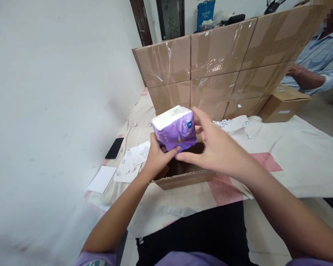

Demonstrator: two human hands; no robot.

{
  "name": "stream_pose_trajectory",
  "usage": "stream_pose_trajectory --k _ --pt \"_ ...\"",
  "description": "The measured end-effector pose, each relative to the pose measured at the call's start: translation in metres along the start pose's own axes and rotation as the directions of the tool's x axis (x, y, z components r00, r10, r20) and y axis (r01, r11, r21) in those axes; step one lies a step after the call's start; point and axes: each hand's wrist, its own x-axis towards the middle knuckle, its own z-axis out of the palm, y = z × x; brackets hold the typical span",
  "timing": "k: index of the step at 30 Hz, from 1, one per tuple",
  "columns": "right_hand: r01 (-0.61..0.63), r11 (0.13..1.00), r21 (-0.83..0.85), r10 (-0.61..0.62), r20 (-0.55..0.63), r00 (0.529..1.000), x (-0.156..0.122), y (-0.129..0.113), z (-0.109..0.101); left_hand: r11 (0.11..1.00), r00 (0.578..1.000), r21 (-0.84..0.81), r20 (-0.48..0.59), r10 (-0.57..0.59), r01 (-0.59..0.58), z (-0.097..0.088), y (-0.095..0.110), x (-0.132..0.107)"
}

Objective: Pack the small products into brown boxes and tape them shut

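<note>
A purple and white tissue pack [177, 129] is tilted above an open cardboard box [185, 180]. My left hand [159, 157] grips it from the lower left, thumb across its front face. At the pack's right end is my right hand [216, 146], fingers and thumb spread apart. Its fingertips are right at the pack's edge; whether they press on it I cannot tell. Below the hands, the box stands on the cloth-covered table, its dark inside partly hidden by them.
A stack of taped cartons [213, 62] rises behind the box. Paper sheets [133, 160], a white card [102, 179] and a black phone [114, 148] lie on the left. Further right are a tape roll [255, 119], a small carton [285, 105] and another person [319, 62].
</note>
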Motion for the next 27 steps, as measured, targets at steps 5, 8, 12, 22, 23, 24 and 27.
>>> stream_pose_trajectory --k 5,8,12,22,23,24,27 --pt "0.007 0.997 -0.076 -0.011 -0.054 0.999 0.031 -0.018 0.040 0.977 0.971 0.189 0.232 0.055 -0.100 -0.014 0.001 -0.012" --pt "0.136 0.990 -0.032 -0.131 0.133 0.982 0.035 -0.001 0.032 0.859 0.893 0.442 0.449 0.036 -0.257 -0.042 0.003 -0.020" --pt "0.300 0.953 0.035 -0.285 0.432 0.856 0.038 0.013 0.007 0.682 0.798 0.610 0.599 -0.064 -0.403 -0.069 -0.004 -0.027" --pt "0.434 0.865 -0.252 -0.109 0.749 0.654 0.035 -0.018 0.038 0.933 0.931 0.037 -0.071 0.359 -0.357 -0.071 -0.072 -0.044" --pt "0.472 0.835 -0.283 -0.108 0.757 0.645 0.033 -0.023 0.043 0.932 0.927 0.012 -0.096 0.361 -0.362 -0.068 -0.074 -0.045" --pt "0.514 0.800 -0.308 -0.108 0.770 0.629 0.032 -0.028 0.049 0.933 0.927 -0.006 -0.119 0.356 -0.359 -0.066 -0.075 -0.045" --pt "0.632 0.688 -0.356 -0.113 0.809 0.577 0.029 -0.038 0.069 0.944 0.933 -0.008 -0.155 0.324 -0.329 -0.062 -0.076 -0.046"
